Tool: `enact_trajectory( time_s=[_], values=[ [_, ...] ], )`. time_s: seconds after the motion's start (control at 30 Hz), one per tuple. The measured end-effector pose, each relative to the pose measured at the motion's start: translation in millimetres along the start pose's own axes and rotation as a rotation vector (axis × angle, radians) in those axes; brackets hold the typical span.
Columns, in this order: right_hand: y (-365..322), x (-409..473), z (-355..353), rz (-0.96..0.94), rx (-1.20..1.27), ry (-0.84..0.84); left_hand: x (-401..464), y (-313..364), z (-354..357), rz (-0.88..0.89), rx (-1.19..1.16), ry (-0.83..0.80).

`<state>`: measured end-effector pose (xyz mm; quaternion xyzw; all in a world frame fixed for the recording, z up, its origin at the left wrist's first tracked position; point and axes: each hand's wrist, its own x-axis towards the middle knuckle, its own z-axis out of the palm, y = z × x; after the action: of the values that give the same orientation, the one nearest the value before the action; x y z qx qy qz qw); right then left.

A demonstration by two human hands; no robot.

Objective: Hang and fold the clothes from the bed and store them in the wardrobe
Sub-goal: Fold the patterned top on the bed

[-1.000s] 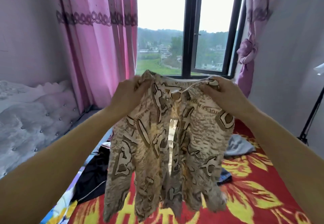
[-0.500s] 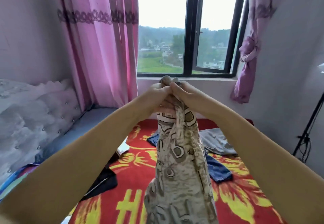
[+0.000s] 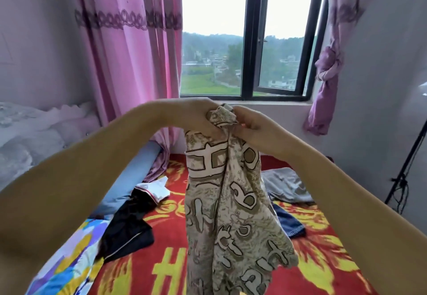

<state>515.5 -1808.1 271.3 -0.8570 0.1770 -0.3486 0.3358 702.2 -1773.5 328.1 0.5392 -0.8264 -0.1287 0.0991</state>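
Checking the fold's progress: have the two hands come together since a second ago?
Yes. The left hand and right hand now meet below the window sill, bunching the patterned garment.

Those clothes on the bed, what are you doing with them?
A person is folding. Both hands, left hand and right hand, pinch the top of a beige patterned garment together, so it hangs doubled over above the red bedspread. A black garment, a grey garment and blue jeans lie on the bed, not yet folded.
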Motion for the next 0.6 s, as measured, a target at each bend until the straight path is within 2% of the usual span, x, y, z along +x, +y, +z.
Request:
enact_trajectory(
  time_s=[0.1, 0.23, 0.37, 0.4, 0.47, 0.53, 0.6],
  values=[
    [19, -12, 9, 0.111, 0.159, 0.017, 4, -10, -2, -0.048, 0.056, 0.037],
    [72, -44, 25, 0.299, 0.147, -0.166, 5, -18, -18, -0.128, 0.097, 0.089],
    [121, -69, 30, 0.484, 0.267, -0.168, 7, -25, -22, -0.193, 0.179, 0.054],
    [132, -73, 32, 0.513, 0.235, -0.144, 7, -28, -21, -0.214, 0.183, 0.046],
    [152, -79, 36, 0.526, -0.025, 0.028, 4, -33, -18, -0.262, 0.169, 0.058],
    [169, -85, 39, 0.473, -0.289, 0.346, 1, -34, -16, -0.297, 0.149, 0.065],
    [170, -90, 44, 0.36, -0.366, 0.582, -1, -33, -17, -0.307, 0.117, 0.072]
  ],
)
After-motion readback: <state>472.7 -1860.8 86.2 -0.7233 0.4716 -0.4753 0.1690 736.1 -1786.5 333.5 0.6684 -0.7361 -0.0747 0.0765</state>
